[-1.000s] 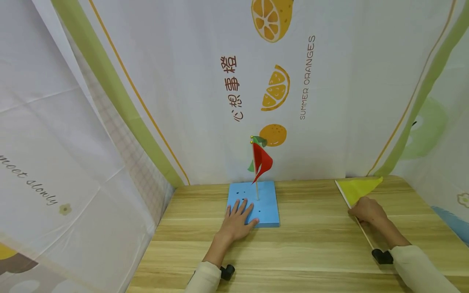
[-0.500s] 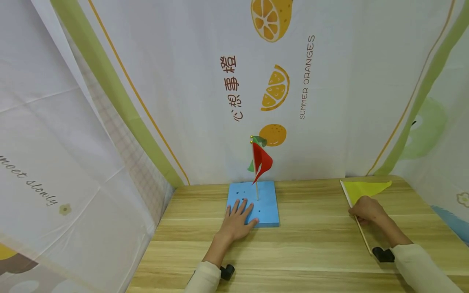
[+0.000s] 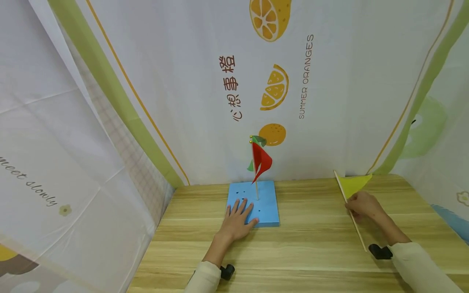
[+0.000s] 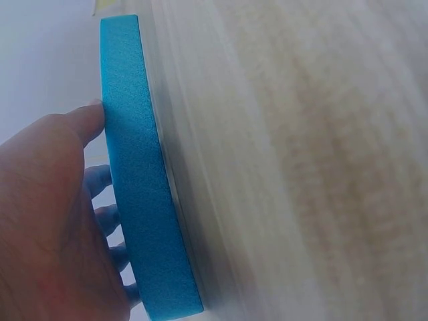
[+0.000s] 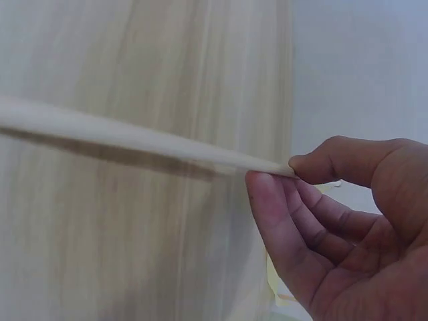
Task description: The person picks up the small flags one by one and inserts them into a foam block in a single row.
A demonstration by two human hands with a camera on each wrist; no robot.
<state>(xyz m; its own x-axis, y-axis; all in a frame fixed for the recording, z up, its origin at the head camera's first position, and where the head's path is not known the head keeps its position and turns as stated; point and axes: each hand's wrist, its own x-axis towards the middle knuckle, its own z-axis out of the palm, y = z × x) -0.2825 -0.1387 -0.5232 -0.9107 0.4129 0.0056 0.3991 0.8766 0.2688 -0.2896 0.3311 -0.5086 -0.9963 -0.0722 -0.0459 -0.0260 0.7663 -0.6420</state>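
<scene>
Thumb and forefinger of the right hand (image 3: pixel 363 205) pinched the thin pale stick (image 3: pixel 357 228) of a yellow flag (image 3: pixel 352 185) just below its triangle, over the right part of the table (image 3: pixel 311 244). The stick slanted, its flag end toward the back edge and its bare end near the black wrist mount (image 3: pixel 380 251); whether any of it touched the wood could not be told.

The flag was probably light enough for that two-finger hold. Its stick looked stiff and straight, perhaps smooth enough to roll in a loose pinch, and slim enough to snap under a hard sideways bend. The triangle looked limp, a poor place to grasp. Bare stick seemed the surest hold, and a lower grip would likely steady the bare end better.

Well apart from it, the left hand (image 3: pixel 236 224) rested with spread fingers across a blue block (image 3: pixel 270 205), thumb at the near edge, gripping nothing. The block looked foam-like, so perhaps easily dented. Small dark holes (image 3: pixel 259 211) marked its top, where a red flag (image 3: pixel 263 160) stood nearly upright.
</scene>
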